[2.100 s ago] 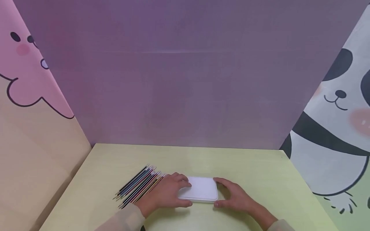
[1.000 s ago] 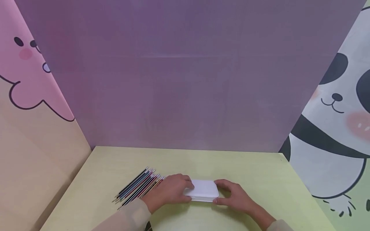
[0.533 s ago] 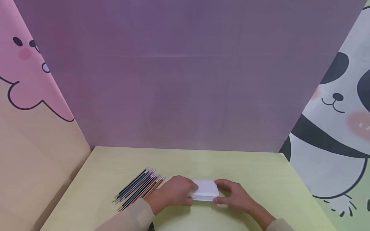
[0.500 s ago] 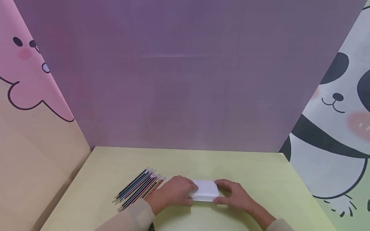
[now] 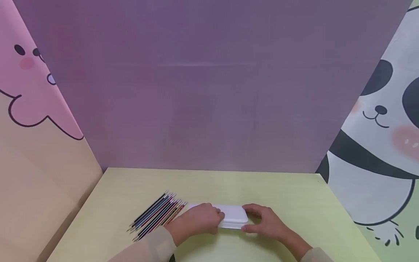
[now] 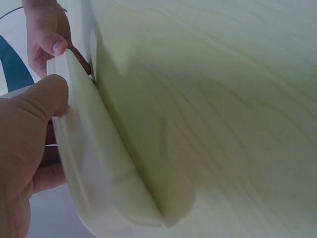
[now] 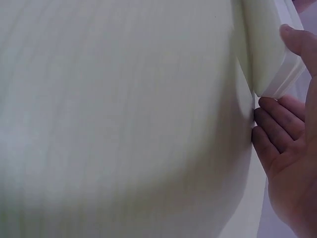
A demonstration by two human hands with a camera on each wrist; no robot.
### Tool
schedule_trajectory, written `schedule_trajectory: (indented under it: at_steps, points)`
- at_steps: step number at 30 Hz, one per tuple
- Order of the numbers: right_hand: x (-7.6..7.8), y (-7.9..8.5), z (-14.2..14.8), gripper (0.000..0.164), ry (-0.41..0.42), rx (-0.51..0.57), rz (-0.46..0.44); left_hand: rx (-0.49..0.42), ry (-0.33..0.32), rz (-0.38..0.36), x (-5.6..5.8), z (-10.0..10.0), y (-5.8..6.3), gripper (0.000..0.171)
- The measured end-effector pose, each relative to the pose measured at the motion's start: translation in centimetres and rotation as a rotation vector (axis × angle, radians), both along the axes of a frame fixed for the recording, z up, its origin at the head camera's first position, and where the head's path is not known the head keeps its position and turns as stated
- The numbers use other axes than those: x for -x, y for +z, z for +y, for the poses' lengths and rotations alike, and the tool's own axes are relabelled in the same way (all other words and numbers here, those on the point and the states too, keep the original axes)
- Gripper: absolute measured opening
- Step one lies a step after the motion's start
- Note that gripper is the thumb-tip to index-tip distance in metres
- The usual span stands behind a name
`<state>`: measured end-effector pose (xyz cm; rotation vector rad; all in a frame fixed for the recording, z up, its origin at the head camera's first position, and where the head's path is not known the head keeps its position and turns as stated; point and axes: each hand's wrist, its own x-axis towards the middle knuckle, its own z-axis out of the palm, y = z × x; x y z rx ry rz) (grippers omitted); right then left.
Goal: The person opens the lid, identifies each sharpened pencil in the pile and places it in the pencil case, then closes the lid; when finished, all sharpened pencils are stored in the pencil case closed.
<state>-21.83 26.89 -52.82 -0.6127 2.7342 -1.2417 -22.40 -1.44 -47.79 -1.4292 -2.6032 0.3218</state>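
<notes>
A long white lidded plastic case lies on the table, its lid seam showing along the front. My left hand reaches over its middle with curled fingers on the top and the thumb at the front edge. In the left wrist view the left thumb presses the rim of the case. At the right end, my right hand grips the case between thumb and fingers. The right wrist view has the right thumb on the side of the case, other fingers round its corner.
Several pencils lie side by side on the pale table, left of the case and close to the left forearm. A purple panel stands behind the table, with cartoon-printed walls at left and right.
My left hand has slid rightward along the case, its fingers now more curled, and the case's left end shows behind it. The right hand stays at the right end. Pencils lie unmoved.
</notes>
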Motion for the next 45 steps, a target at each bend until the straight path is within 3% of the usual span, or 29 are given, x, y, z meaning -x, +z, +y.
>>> schedule_trajectory:
  at_steps: [8,17,25,28,34,38,45]
  points:
    - [-0.1,-0.4,0.3,0.066,0.0,0.024,0.007,-0.22,-0.086,-0.074,1.0,-2.0,-0.7,0.008]
    - [-0.2,-0.3,0.5,0.07,0.009,0.032,0.01,-0.357,-0.055,-0.213,1.0,-6.1,-0.9,0.023]
    - [-0.3,-0.1,0.6,0.076,0.029,0.047,0.014,-0.549,0.161,-0.425,1.1,-10.5,-0.8,0.021]
    - [-0.4,-0.1,0.7,0.078,0.029,0.046,0.016,-0.635,0.201,-0.482,1.3,-11.4,-1.0,0.018]
    - [-0.4,-0.4,0.6,0.085,0.005,0.055,-0.005,-0.858,0.268,-0.595,1.8,-11.6,-2.1,0.015]
    - [-0.3,-0.8,0.7,0.086,-0.021,0.03,-0.002,-1.005,0.336,-0.691,2.1,-11.3,-2.2,0.01]
    - [0.0,-1.1,0.5,0.074,-0.052,0.031,0.024,-1.155,0.443,-0.779,2.8,-10.7,-2.1,0.014]
